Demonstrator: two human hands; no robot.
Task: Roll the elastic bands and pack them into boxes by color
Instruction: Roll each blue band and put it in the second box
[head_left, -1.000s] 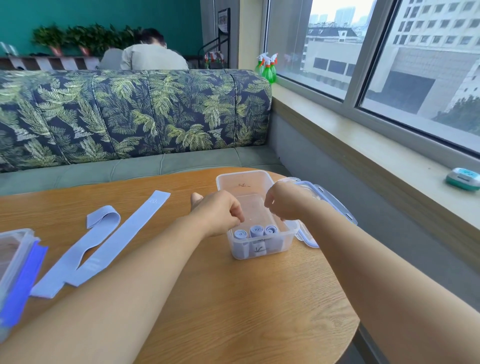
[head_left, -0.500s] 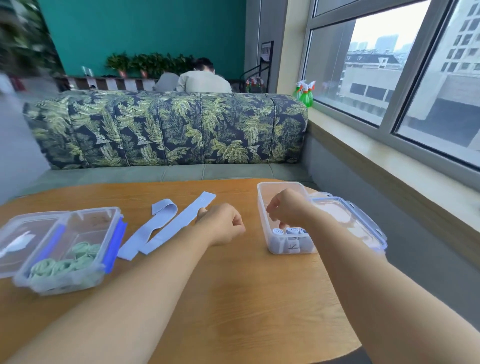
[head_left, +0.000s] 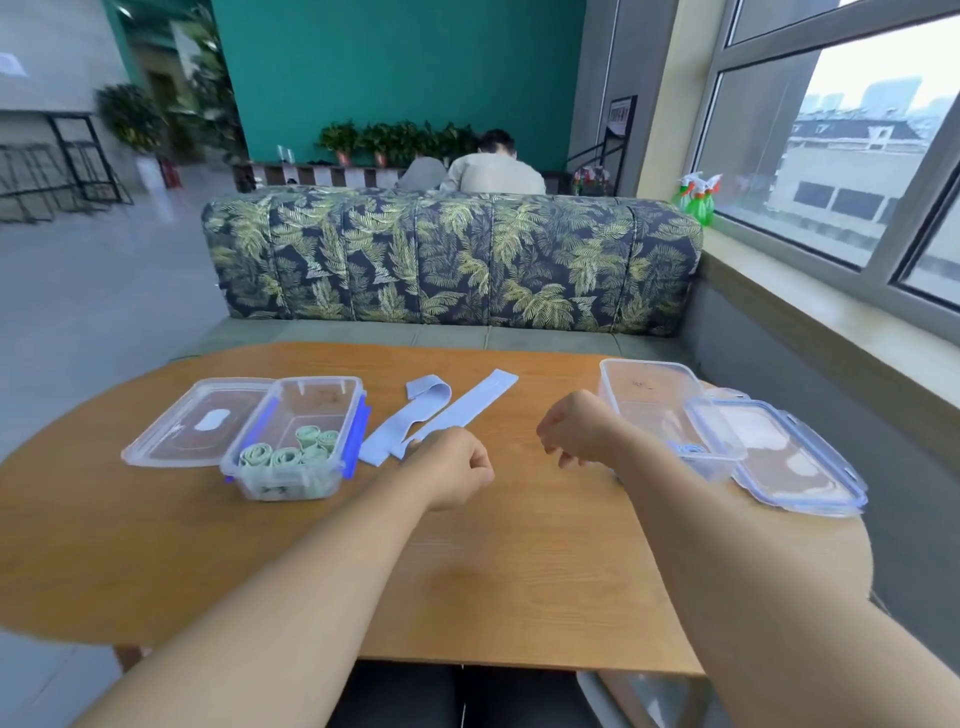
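Observation:
Two flat light-blue elastic bands (head_left: 436, 418) lie side by side on the wooden table (head_left: 519, 571), one folded over at its far end. My left hand (head_left: 449, 467) hovers at their near ends, fingers curled, holding nothing. My right hand (head_left: 576, 431) is loosely curled and empty, just left of a clear box (head_left: 649, 384) whose blue rolls (head_left: 685, 448) are mostly hidden by my forearm. A second clear box with blue clips (head_left: 298, 441) at the left holds several green rolls (head_left: 291, 452).
Each box has its lid beside it: one (head_left: 197, 428) left of the green box, one (head_left: 795, 462) right of the blue box near the table edge. A leaf-print sofa (head_left: 452, 260) stands behind the table and a window sill (head_left: 831, 312) runs along the right. A person sits beyond the sofa.
Both hands have left the blue-roll box and moved left; my left hand now reaches the flat bands. The view has swung left, bringing the green-roll box fully into sight.

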